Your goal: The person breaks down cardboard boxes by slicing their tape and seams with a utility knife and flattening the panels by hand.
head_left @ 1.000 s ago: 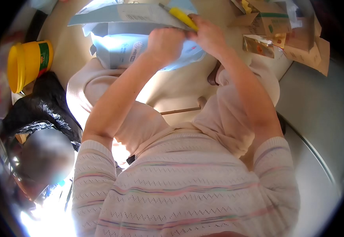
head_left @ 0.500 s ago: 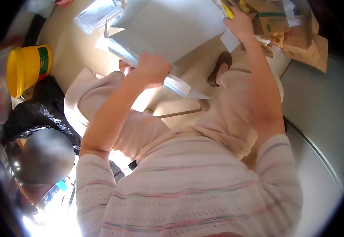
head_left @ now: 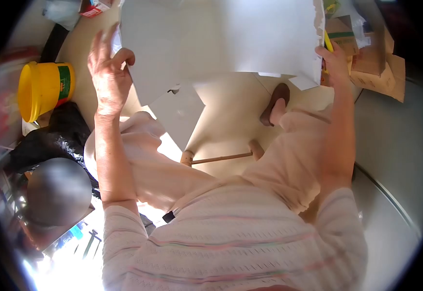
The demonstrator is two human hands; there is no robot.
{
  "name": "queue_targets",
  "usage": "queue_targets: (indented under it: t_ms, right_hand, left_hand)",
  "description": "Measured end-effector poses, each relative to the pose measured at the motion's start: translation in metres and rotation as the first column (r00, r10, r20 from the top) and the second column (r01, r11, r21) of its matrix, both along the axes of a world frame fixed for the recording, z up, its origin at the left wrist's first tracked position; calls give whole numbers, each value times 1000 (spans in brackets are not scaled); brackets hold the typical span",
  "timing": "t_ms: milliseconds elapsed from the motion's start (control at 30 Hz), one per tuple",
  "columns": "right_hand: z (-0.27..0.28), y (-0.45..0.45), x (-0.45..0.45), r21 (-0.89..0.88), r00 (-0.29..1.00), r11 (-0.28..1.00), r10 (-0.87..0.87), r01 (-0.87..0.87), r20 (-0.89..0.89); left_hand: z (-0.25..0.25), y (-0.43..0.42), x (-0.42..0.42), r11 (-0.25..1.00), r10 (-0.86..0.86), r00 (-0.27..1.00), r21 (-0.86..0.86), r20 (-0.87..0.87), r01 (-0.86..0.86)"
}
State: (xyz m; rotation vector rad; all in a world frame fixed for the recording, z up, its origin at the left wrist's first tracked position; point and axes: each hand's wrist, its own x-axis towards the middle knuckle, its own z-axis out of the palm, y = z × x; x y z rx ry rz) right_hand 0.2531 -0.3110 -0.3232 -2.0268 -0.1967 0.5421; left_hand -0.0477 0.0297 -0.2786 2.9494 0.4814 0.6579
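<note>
A large pale sheet of cardboard spans the space in front of my knees, its right edge ragged and a flap hanging at its lower left. My left hand is at the sheet's left edge. Its fingers are stretched up and apart, and the bent thumb is by the edge; whether it presses on the sheet I cannot tell. At the right edge, my right hand is closed round a slim yellow-handled tool, shaped like a utility knife; no blade shows.
A yellow bucket lies tipped at the left, beside a black plastic bag. Opened brown boxes stand at the right. A wooden bar shows between my legs, and a grey panel lies along the right side.
My left hand has moved up and left from the sheet's near edge, and its fingers have spread. The cardboard has shifted and turned. My right hand has come right and lower, still with the yellow-handled tool.
</note>
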Motion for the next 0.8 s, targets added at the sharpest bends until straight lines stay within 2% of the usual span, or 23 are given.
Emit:
queue_targets:
  t_ms: [33, 133, 200, 267, 333, 367, 400, 433, 467, 500, 567, 700, 733, 800]
  right_hand:
    - [4, -1, 1, 4, 1000, 1000, -17, 17, 1]
    - [12, -7, 7, 12, 999, 999, -33, 33, -39]
    - [13, -14, 13, 44, 996, 998, -52, 55, -67]
    - [12, -17, 14, 133, 992, 986, -85, 97, -96]
    - [11, -22, 14, 162, 988, 983, -63, 86, -143]
    - [5, -24, 17, 33, 998, 999, -33, 35, -54]
    - [-8, -26, 22, -100, 999, 995, 8, -5, 31]
    - [-16, -24, 22, -235, 992, 971, 60, -33, 109]
    - [-23, -24, 21, -449, 913, 893, 182, 1, 364]
    - [-10, -15, 9, -521, 900, 852, 187, 51, 393]
    - [-24, -19, 14, -550, 924, 824, 97, 135, 371]
    - [-21, -18, 2, -490, 908, 872, 201, 5, 367]
    - [-20, -15, -2, -498, 891, 867, 243, -22, 383]
    - [-21, -13, -5, -501, 891, 864, 270, -56, 366]
  left_hand:
    - [-1, 5, -2, 999, 43, 997, -12, 62, -43]
    - [-5, 28, -17, 912, 159, 980, -398, 124, -98]
    - [-6, 49, -31, 792, 181, 973, -608, 141, -60]
    - [-6, 60, -43, 617, 192, 962, -787, 192, 33]
    - [-7, 59, -45, 634, 155, 978, -773, 137, 8]
    - [-7, 58, -43, 643, 136, 984, -766, 112, -1]
    - [-10, 54, -39, 797, 164, 986, -589, 2, -131]
    - [-11, 46, -34, 815, 150, 989, -564, -9, -129]
    - [-13, 44, -31, 798, 124, 991, -589, -40, -124]
    - [-16, 42, -28, 779, 97, 993, -615, -69, -119]
    - [-20, 38, -24, 826, 113, 976, -528, -187, -197]
    - [-37, 39, -24, 893, 144, 935, -365, -324, -264]
    - [-41, 38, -25, 926, 77, 964, -341, -254, -164]
    - [-45, 34, -21, 921, 55, 966, -361, -252, -147]
